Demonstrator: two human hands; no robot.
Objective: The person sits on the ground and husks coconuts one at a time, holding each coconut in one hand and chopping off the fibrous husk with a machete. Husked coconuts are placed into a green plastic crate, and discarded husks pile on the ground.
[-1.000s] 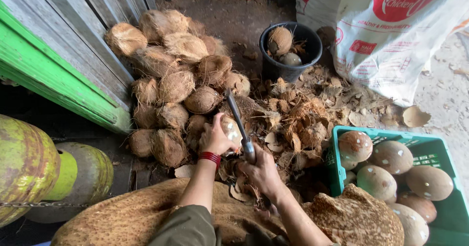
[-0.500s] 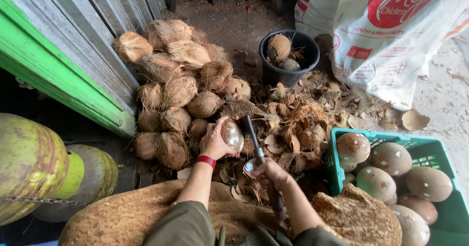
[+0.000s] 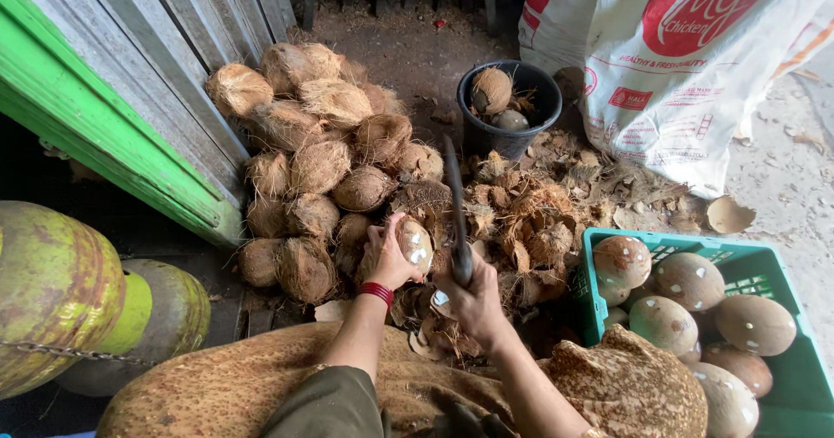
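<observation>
Head view: white sack (image 3: 695,64) (red round label) behind green crate (image 3: 782,403).

- Single head-worn view, looking steeply down from close above onto the dirt ground (image 3: 408,47).
- It faces the pile of brown husked coconuts (image 3: 321,142) ahead.

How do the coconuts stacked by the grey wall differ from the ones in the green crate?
The hairy brown coconuts stacked by the grey wall keep their shaggy fibre; the smooth trimmed coconuts in the green plastic crate are shaved, mottled brown with pale patches. The hairy ones lie heaped on the ground; the trimmed ones sit contained in the crate. The trimmed ones look rounder and neater. Both groups are whole and similar in size.
</observation>
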